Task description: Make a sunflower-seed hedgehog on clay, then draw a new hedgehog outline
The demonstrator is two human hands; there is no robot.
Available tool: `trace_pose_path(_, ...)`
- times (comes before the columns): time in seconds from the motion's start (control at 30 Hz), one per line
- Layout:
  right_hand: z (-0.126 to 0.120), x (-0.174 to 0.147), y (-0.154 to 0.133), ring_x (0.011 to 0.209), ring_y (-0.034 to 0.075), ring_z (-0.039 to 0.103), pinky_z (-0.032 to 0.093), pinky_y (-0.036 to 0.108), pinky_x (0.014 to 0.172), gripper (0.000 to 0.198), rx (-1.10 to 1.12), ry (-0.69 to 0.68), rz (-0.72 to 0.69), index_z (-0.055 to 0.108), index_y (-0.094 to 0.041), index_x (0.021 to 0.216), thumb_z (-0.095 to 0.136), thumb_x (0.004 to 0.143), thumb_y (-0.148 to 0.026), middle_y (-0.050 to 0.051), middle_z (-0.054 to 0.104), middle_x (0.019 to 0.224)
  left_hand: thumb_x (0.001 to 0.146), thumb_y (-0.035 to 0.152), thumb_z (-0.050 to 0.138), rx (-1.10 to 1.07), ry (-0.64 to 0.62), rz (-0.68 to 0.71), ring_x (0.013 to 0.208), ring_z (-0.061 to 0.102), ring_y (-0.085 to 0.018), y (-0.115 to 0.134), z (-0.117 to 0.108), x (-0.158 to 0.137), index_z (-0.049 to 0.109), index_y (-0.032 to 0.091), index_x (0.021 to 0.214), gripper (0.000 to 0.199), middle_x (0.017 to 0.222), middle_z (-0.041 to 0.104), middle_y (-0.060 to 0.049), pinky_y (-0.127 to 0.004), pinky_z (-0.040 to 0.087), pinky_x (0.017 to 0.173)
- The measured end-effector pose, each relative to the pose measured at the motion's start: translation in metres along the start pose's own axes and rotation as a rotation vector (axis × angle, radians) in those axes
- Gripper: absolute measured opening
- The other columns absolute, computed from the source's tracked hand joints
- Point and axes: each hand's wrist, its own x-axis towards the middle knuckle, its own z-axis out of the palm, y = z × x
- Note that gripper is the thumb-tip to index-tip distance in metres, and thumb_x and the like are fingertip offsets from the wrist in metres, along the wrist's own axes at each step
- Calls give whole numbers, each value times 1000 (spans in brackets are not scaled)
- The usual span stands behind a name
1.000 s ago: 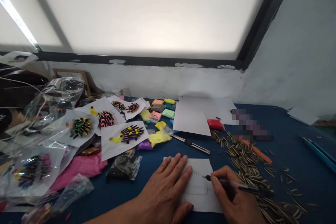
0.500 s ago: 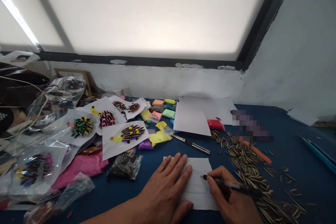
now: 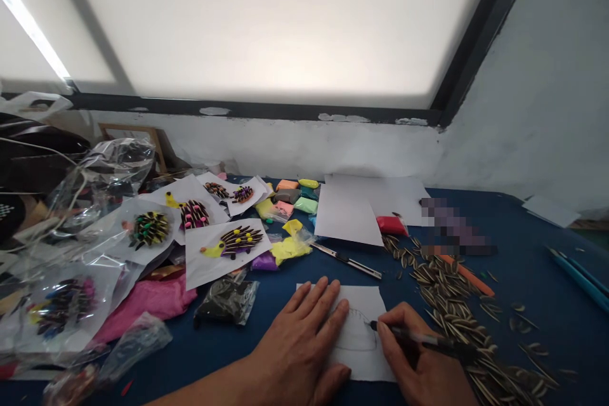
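My left hand [image 3: 309, 336] lies flat with fingers spread, pressing on a small white sheet of paper [image 3: 364, 365]. In my right hand [image 3: 419, 355] is a black pen [image 3: 423, 339], gripped between thumb and fingers, its tip at the paper. A rounded outline [image 3: 356, 349] with short strokes along its upper edge is drawn there; my left fingers cover part of it. Striped sunflower seeds [image 3: 447, 292] are heaped beside and beyond my right hand. A box cutter [image 3: 347, 260] rests just past the paper's far edge.
Left of my hands are papers bearing seed-and-clay hedgehogs [image 3: 240, 241], bagged black clay [image 3: 228, 301] and pink clay [image 3: 157, 298]. Colourful clay packets [image 3: 285, 209] and larger white sheets [image 3: 352, 209] lie at the back. Blue tweezers [image 3: 580, 276] are far right.
The pen tip has shifted slightly down and right along the outline, my right hand moving with it. My left hand stays in place on the paper.
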Motion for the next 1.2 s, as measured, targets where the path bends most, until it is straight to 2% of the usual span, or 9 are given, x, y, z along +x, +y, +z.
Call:
trace_pose_path(0.17, 1, -3, 3, 53, 14, 63, 50, 21, 50, 28, 45, -4, 28, 58, -25, 77, 45, 95, -42, -3, 61, 61, 99, 50, 42, 0, -3, -10, 148, 2, -36, 1, -1, 0, 22, 15, 156, 70, 161, 2, -13, -59, 11, 117)
trace_pose_path(0.33, 4, -4, 10, 47, 13, 59, 46, 20, 44, 29, 19, 82, 75, 55, -25, 74, 46, 94, -45, -5, 58, 56, 100, 52, 40, -2, -17, -14, 148, 0, -34, 2, -3, -1, 19, 15, 157, 71, 161, 0, -12, -58, 10, 117)
trace_pose_path(0.47, 4, -3, 12, 51, 13, 61, 49, 20, 48, 29, 14, 59, 50, 55, -25, 75, 44, 95, -42, -4, 59, 59, 100, 51, 40, 4, -32, -17, 148, -1, -34, 1, -3, -1, 15, 12, 158, 74, 161, -1, -13, -56, 9, 118)
trace_pose_path(0.67, 5, -4, 13, 52, 13, 60, 49, 21, 49, 30, 32, 11, 72, 54, -25, 77, 42, 96, -45, -4, 57, 61, 100, 52, 39, 6, -17, -1, 148, 0, -35, -1, -1, 0, 17, 11, 157, 73, 161, -1, -13, -57, 9, 118)
trace_pose_path(0.97, 3, -3, 8, 51, 12, 60, 48, 20, 47, 26, -6, 1, 13, 55, -25, 78, 44, 97, -41, -5, 59, 61, 100, 49, 41, 6, -52, -29, 148, 0, -35, 6, -9, 1, 21, 9, 156, 72, 160, 2, -14, -57, 9, 117)
trace_pose_path(1.2, 3, -3, 8, 49, 12, 59, 47, 20, 47, 25, -21, 22, -7, 54, -26, 77, 45, 96, -39, -6, 56, 59, 99, 52, 40, 13, -29, 0, 148, -1, -36, 0, -2, 1, 18, 10, 157, 74, 161, 0, -14, -58, 9, 117)
